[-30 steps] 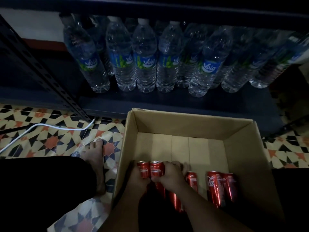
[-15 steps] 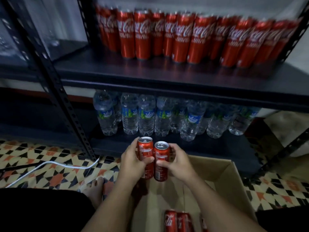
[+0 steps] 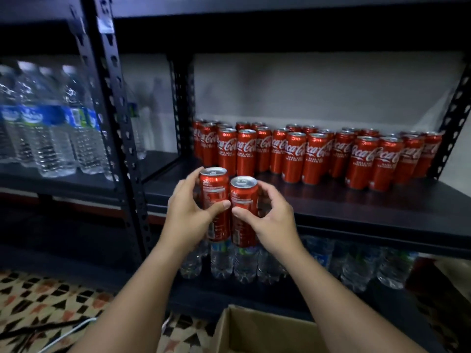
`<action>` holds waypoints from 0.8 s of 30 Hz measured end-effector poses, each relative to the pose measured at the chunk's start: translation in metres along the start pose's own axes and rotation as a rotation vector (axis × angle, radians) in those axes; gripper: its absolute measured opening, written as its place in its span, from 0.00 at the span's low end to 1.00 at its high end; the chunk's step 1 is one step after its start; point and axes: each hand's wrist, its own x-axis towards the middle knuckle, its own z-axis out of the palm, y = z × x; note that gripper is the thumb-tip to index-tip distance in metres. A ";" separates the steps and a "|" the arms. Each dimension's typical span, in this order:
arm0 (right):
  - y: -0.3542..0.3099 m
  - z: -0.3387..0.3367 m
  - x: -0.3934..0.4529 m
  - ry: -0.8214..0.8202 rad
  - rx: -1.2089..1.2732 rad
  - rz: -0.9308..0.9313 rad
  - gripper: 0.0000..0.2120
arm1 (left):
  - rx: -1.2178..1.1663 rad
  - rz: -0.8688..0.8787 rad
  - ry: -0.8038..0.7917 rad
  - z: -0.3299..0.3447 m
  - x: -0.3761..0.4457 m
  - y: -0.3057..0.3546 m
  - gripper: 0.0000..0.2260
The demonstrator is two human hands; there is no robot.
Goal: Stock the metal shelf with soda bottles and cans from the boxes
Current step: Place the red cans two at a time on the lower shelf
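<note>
While you hold two red cans up in the middle of the frame, your left hand wraps around the left can and your right hand wraps around the right can. Both cans stand up straight, side by side and touching, in front of the dark metal shelf. Behind them, at the middle right, rows of red cans stand on that shelf. Water bottles stand at the upper left. A cardboard box sits at the bottom.
</note>
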 end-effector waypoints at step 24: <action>-0.001 0.118 0.141 0.031 -0.022 -0.030 0.42 | 0.154 0.035 0.063 -0.045 0.140 -0.075 0.31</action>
